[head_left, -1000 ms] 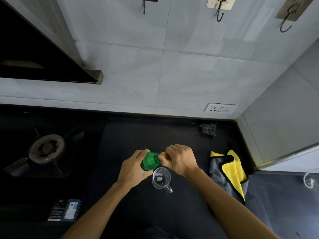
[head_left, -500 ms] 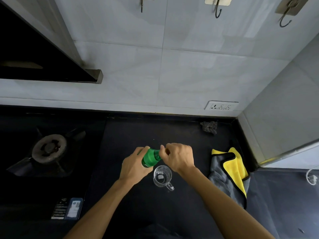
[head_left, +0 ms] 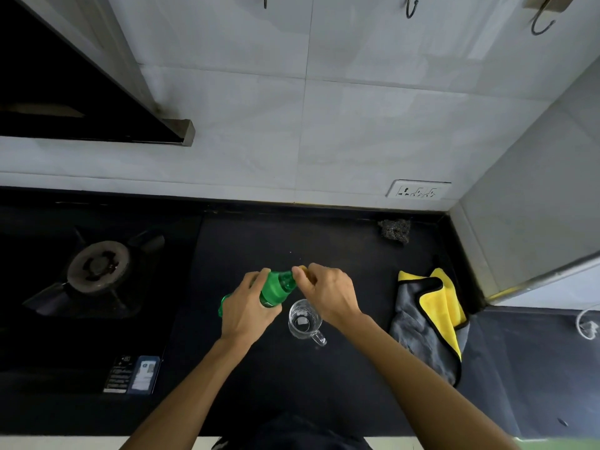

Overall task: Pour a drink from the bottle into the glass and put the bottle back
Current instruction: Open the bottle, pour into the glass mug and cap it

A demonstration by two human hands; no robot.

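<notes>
A green plastic bottle [head_left: 276, 289] is held tilted over the black counter, its neck pointing up and to the right. My left hand [head_left: 245, 305] wraps around its body. My right hand [head_left: 328, 292] pinches a small yellow cap [head_left: 303, 271] right at the bottle's mouth; I cannot tell whether the cap is still on the neck. A clear glass mug [head_left: 303, 319] with a handle stands on the counter just below the bottle's neck, between my two wrists. It looks empty.
A gas burner [head_left: 97, 266] sits on the left. A grey and yellow cloth [head_left: 431, 319] lies to the right of the mug. A dark scrubber [head_left: 394, 230] rests near the back wall, below a wall socket [head_left: 418, 191]. A small printed card [head_left: 133, 373] lies front left.
Both hands with the bottle have drifted slightly up and away from the mug. My right hand's fingers have turned at the bottle's mouth, and the yellow cap now shows at the fingertips.
</notes>
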